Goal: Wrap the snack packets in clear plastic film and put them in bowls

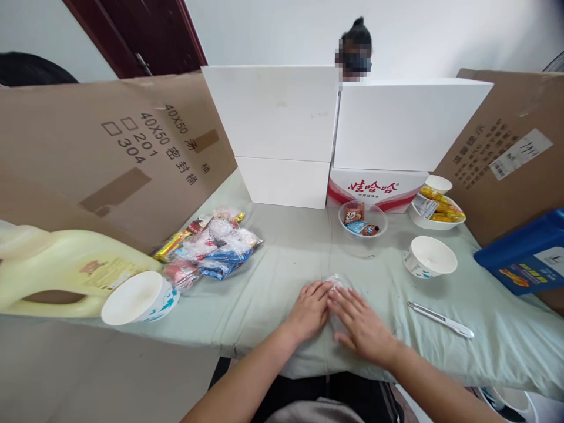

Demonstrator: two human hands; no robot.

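At the near middle of the table, a crinkled clear plastic bag (336, 279) lies mostly covered by both palms. My left hand (308, 310) rests flat on its left side with the fingers stretched out. From the right, my right hand (363, 326) lies across the bag, its fingers straight and the fingertips touching the left hand. What the bag contains, if anything, is hidden. Beyond the hands stands a clear round bowl (342, 228) with several small wrapped snacks (354, 212). A white utility knife (440, 320) lies to the right of my right hand.
Wrapped snack packs (224, 247) are heaped at left, by a paper bowl (132, 298) and a yellow jug (66, 264). At right are another paper bowl (429, 257), a tray of yellow packets (434, 223) and a blue jug (529, 252). White boxes (282, 117) and cardboard (110, 147) wall the table; a person is behind.
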